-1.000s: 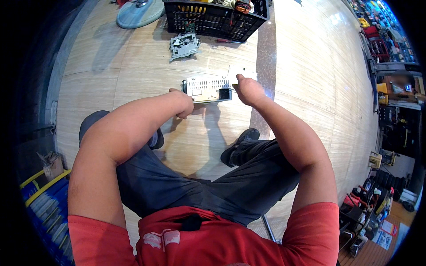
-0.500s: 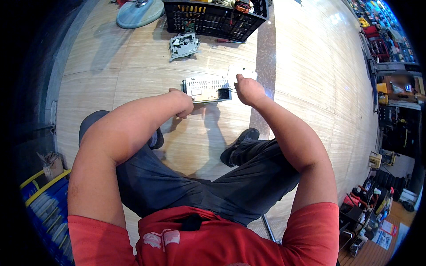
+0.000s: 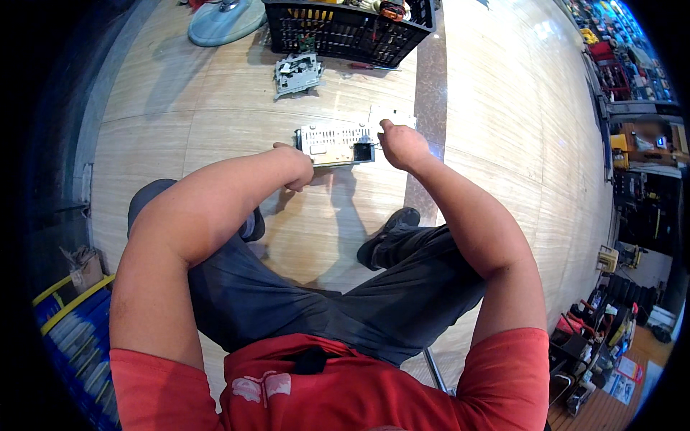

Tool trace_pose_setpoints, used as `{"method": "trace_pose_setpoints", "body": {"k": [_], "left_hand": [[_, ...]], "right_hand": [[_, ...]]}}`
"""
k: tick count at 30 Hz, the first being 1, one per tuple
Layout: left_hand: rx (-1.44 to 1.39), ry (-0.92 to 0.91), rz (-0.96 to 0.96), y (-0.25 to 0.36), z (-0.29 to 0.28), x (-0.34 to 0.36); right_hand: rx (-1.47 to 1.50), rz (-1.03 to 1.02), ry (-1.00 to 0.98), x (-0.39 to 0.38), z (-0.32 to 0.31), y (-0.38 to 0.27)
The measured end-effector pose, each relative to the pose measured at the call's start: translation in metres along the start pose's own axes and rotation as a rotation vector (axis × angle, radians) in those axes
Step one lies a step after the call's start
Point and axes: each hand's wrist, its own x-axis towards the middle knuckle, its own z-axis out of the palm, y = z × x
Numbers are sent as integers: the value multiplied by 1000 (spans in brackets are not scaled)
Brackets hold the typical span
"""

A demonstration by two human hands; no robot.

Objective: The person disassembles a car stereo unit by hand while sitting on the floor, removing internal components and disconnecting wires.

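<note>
On the tiled floor in front of me lies a flat, silvery metal electronics case [image 3: 334,135], with rows of slots on top and a square black opening at its near right corner. My left hand [image 3: 293,167] is closed on the left end of the case, its fingers partly hidden by the wrist. At the right end, my right hand [image 3: 404,146] is closed, with thumb and forefinger together. A thin dark line shows beside its fingers, but what they hold is hidden. A pale flat plate [image 3: 407,120] shows just beyond that hand.
Farther off stands a black plastic crate [image 3: 345,39] full of tools and parts. A metal mechanism frame [image 3: 298,75] and a red-handled screwdriver [image 3: 364,66] lie before it. At the far left is a round pale-blue base [image 3: 226,23]. Blue, yellow-edged bins [image 3: 79,337] stand at my left.
My right hand has shifted very slightly to the left. My left hand and the metal case look the same.
</note>
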Motion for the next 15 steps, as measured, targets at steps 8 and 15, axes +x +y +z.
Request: {"method": "trace_pose_setpoints", "body": {"k": [8,15], "left_hand": [[23,13,4,1,-2,0],[5,48,11,-1,0,-2]], "right_hand": [[9,-195,147,2,14,9],[0,-65,-8,2,5,5]]}}
